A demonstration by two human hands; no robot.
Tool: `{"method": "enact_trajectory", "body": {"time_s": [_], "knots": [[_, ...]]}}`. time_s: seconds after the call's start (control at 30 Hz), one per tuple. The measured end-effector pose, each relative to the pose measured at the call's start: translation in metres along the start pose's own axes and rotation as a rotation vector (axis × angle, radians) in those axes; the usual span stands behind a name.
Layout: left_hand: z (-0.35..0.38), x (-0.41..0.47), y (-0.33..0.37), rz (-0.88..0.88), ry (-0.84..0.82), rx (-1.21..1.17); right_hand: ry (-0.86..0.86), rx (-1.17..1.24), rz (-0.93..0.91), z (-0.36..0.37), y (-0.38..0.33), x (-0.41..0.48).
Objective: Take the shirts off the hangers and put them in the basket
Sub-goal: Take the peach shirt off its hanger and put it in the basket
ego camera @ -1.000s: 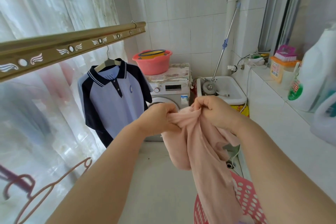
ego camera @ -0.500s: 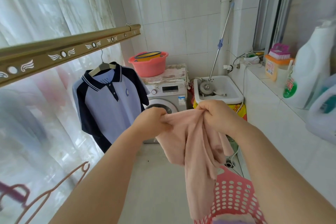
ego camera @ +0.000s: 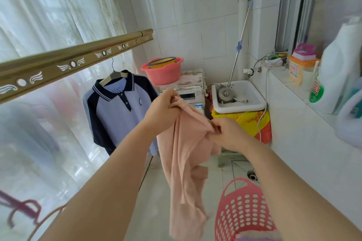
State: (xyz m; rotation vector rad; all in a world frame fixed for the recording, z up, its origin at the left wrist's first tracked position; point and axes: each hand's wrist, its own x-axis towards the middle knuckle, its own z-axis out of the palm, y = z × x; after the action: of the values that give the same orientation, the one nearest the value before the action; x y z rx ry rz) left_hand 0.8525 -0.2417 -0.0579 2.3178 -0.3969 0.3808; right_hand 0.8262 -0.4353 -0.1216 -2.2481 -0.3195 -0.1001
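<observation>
Two hands on it: left hand (ego camera: 162,109) and right hand (ego camera: 229,133) both have fingers curled tight into the top edge of the pink shirt (ego camera: 184,162) mid-frame, its tail hanging just left of the basket (ego camera: 244,209) at lower right. I'd swing the whole bundle over the rim before letting go so nothing drapes outside, then go for the polo (ego camera: 117,111) on its hanger (ego camera: 114,76) at centre left

Nothing reads clearly. The polo shirt (ego camera: 117,115) bears a C-shaped chest emblem; print on the bottle (ego camera: 337,68), yellow bag (ego camera: 248,121) and orange box (ego camera: 294,69) is blurred.
</observation>
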Motion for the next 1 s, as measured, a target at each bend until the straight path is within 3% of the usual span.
{"method": "enact_trajectory", "body": {"time_s": [0.17, 0.27, 0.33, 0.43, 0.57, 0.73, 0.87, 1.0], "knots": [[-0.019, 0.004, 0.006, 0.109, -0.068, 0.337, 0.098, 0.161, 0.051, 0.004, 0.003, 0.002], [-0.037, 0.012, 0.007, 0.102, -0.001, 0.367, 0.107, 0.362, 0.083, -0.001, 0.000, 0.003], [-0.047, 0.018, 0.011, 0.108, 0.031, 0.346, 0.019, 0.300, 0.071, 0.004, -0.002, 0.005], [-0.056, 0.024, 0.015, 0.097, 0.031, 0.366, -0.025, -0.015, 0.086, 0.021, 0.003, 0.009], [-0.062, 0.028, 0.010, 0.040, 0.034, 0.468, 0.371, -0.059, 0.089, -0.001, 0.009, 0.010], [-0.032, 0.027, 0.012, -0.021, 0.142, 0.467, 0.764, -0.400, 0.059, -0.050, 0.013, 0.009], [-0.002, 0.024, 0.036, 0.014, 0.252, 0.323, 0.907, -0.496, 0.146, -0.082, 0.018, -0.010], [0.019, 0.015, 0.063, 0.084, 0.178, 0.200, 0.980, -0.459, 0.313, -0.104, 0.031, -0.045]]}}
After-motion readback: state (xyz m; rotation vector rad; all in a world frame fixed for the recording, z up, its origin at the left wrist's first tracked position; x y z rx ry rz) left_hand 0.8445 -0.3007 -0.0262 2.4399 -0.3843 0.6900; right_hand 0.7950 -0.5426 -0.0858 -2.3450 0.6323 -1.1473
